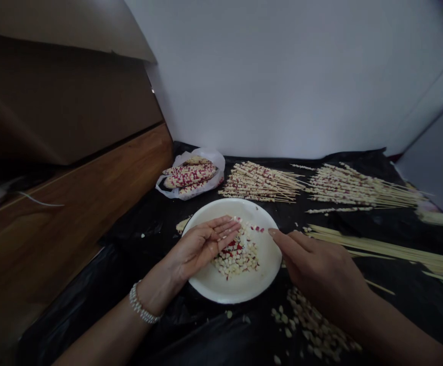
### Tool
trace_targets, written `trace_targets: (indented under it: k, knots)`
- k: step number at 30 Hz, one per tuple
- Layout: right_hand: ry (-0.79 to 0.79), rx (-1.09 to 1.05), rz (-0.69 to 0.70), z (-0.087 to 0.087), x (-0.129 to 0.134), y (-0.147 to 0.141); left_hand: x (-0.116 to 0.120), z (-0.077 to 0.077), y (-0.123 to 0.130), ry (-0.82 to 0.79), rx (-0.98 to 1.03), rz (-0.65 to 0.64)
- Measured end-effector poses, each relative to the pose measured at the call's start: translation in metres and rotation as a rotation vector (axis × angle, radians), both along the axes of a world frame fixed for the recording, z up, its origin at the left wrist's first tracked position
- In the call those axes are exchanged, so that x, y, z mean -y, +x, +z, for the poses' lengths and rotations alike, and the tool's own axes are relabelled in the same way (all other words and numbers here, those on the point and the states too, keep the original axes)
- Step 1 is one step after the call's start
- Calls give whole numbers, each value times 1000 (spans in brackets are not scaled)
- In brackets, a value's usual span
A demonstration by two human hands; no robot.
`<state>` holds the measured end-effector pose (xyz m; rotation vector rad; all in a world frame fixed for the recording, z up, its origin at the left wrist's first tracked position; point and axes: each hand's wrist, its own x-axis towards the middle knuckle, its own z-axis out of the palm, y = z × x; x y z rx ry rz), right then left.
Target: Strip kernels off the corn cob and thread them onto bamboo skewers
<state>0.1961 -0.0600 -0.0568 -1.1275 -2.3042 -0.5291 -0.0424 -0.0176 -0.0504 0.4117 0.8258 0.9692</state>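
A white bowl [206, 290] holds loose white and dark red corn kernels [236, 262]. Over its left side, my left hand [206, 244] is turned palm up with fingers stretched out, a few kernels near the fingertips. My right hand [320, 262] is at the bowl's right rim, its fingers pinched round a thin skewer threaded with several red and white kernels [257, 229], which points left above the bowl. Most of that skewer is hidden by the hand.
Behind the bowl lie a plastic bag of speckled corn cobs [191, 175] and two piles of kernel-threaded skewers [259, 180] [351, 188]. Bare sticks [389, 246] lie at the right. Loose kernels [316, 325] are scattered on the black sheet [141, 264] in front.
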Motion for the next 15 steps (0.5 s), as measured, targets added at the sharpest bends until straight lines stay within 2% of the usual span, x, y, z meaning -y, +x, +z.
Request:
trace_targets:
  k: [5,10,12,15]
  knots:
    - [5,2,17,-3,-1,0,1,1,3,38,-55,7]
    - [3,-3,25,-2,-1,1,0,3,2,-38,-113,59]
    - [1,-3,21,-1,-1,2,1,2,1,23,-165,12]
    - [-6,-2,9,1,-1,2,3,0,-2,255,-353,-83]
